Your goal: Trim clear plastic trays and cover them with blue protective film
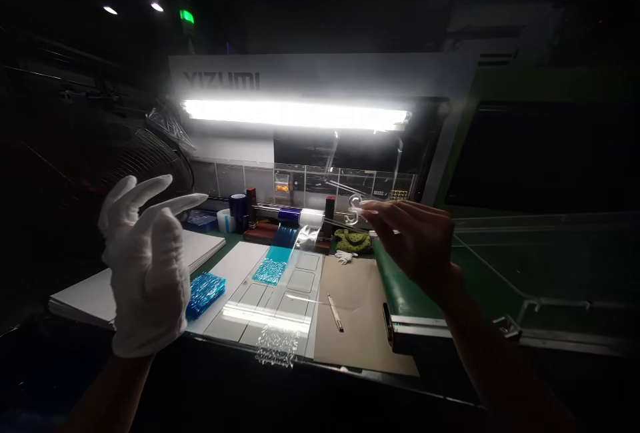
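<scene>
Over bench (400, 293): 2 hands (147, 266) (413, 240), 1 gloved.

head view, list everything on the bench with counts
clear film curl: 1, transparent, pinched in right hand
tape roll: 1, dark blue, far left of bench
small tub: 1, white, beside tape roll
rolls on rod: 2, blue and white, back of bench
textured sheet pieces: 2, blue and teal, left of centre
spare glove: 1, white, back edge of paper
textured pad: 1, yellow-green, beside glove
craft knife: 1, pale, on paper
brown paper sheet: 1, tan, right of centre
white board stack: 1, white, far left
gloved left hand: 1, white glove, raised, open
bare right hand: 1, raised, right side
</scene>
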The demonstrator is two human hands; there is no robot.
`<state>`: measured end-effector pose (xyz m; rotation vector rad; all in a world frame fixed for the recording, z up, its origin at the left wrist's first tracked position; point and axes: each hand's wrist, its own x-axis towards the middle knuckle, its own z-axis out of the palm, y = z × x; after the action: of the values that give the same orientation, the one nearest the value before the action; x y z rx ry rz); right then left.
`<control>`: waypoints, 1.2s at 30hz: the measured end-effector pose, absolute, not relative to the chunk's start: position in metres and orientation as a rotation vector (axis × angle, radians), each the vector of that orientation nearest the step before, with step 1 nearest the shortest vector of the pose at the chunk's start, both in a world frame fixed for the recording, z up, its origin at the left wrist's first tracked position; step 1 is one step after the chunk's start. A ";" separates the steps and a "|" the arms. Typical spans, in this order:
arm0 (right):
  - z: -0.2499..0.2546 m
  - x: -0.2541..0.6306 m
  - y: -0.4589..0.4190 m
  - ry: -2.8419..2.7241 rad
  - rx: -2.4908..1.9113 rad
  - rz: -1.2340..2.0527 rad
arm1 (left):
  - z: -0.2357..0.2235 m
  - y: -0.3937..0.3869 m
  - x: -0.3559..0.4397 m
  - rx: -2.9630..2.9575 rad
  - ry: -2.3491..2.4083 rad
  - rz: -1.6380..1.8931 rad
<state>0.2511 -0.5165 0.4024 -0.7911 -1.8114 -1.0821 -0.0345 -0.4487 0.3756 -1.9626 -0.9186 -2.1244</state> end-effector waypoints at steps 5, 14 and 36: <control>0.381 0.250 -0.513 -1.684 -0.899 -1.039 | 0.368 -0.458 -0.021 -2.139 -1.301 -1.720; 0.332 0.241 -0.516 -1.586 -1.052 -0.932 | 0.342 -0.456 0.041 -2.249 -0.864 -1.094; 0.259 0.272 -0.571 -2.398 -1.792 0.131 | 0.249 -0.440 0.002 -3.113 -0.891 -0.353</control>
<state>0.2724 -0.5711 0.2591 -1.7916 -2.3983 0.1313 0.0018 -0.4397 0.2491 -3.1131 -0.8913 -0.3527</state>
